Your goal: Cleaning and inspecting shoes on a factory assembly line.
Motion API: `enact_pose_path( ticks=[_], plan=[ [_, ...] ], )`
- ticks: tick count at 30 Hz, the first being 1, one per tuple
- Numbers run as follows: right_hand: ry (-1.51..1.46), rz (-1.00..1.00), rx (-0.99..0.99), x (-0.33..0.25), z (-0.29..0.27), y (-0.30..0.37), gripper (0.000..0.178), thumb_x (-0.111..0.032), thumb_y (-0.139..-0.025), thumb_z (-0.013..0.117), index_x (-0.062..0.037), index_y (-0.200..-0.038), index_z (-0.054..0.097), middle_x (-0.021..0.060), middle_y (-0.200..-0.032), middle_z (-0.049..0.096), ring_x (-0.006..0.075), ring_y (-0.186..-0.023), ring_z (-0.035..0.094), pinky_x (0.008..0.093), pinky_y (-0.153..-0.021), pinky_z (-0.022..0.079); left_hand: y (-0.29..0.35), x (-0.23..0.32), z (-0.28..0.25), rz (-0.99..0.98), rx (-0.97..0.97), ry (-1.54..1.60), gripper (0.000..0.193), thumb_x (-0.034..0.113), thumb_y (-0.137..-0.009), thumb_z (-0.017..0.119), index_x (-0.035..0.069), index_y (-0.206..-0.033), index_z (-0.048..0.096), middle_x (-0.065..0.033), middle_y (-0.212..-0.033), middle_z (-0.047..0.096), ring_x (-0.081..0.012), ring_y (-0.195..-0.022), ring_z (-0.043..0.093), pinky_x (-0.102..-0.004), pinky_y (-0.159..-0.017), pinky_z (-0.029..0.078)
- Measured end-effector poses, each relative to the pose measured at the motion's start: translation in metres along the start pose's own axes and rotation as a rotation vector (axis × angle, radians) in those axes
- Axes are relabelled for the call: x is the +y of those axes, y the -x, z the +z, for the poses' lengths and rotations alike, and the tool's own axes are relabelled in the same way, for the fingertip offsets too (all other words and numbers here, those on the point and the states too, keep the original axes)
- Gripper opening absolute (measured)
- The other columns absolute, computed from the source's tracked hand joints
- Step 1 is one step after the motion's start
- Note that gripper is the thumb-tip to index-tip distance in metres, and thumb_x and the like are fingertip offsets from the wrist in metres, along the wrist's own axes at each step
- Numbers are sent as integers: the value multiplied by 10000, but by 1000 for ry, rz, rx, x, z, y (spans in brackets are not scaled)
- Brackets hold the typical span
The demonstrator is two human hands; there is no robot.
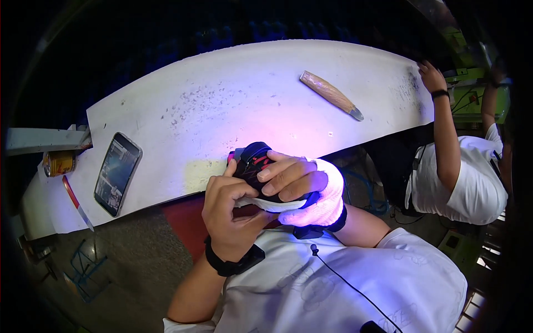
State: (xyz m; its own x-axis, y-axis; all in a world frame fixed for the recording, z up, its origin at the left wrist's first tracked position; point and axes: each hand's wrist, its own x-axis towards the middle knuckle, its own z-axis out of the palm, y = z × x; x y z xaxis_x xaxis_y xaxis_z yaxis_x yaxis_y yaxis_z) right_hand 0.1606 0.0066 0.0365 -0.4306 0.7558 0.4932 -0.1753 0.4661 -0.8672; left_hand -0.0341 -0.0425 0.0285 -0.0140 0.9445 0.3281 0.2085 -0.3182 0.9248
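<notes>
Through the head view, my only one, I see both hands together on what looks like a dark shoe [251, 173] with a white sole, held just before the chest at the table's [250, 83] near edge. The left hand [226, 210] grips one end, the right hand [308, 184] curls its fingers over the top — sharing it like that, I judge, steadies the shoe. The right wears a white glove [330, 194] with the fingertips bare, probably for feel.

A wooden-handled blade [330, 94] lies on the far side, and a phone [117, 173] and a red-handled blade [78, 202] lie left — set aside, I suppose, to leave elbow room. The red one's tip overhangs the edge. A co-worker [456, 172] reaches to the table's right end.
</notes>
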Motion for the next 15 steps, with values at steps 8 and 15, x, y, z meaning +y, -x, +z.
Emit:
enact_pose_path(
  ticks=[8,15],
  plan=[
    [386,383,91,-9,-56,16,621,-541,-972,731,48,-1171,725,228,-1032,785,292,-942,794,381,-853,623,-10,0,-24,-151,-165,-176,553,129,-741,937,70,-1230,685,-147,-1417,588,-342,-1341,545,-439,-1139,473],
    [-47,523,150,11,2,-39,633,-549,-1084,593,43,-1302,647,126,-1196,718,179,-1097,680,327,-1005,521,-44,36,-80,145,-160,-168,680,126,-761,928,37,-1387,680,-164,-1336,717,-316,-1268,664,-409,-1083,527]
  ],
)
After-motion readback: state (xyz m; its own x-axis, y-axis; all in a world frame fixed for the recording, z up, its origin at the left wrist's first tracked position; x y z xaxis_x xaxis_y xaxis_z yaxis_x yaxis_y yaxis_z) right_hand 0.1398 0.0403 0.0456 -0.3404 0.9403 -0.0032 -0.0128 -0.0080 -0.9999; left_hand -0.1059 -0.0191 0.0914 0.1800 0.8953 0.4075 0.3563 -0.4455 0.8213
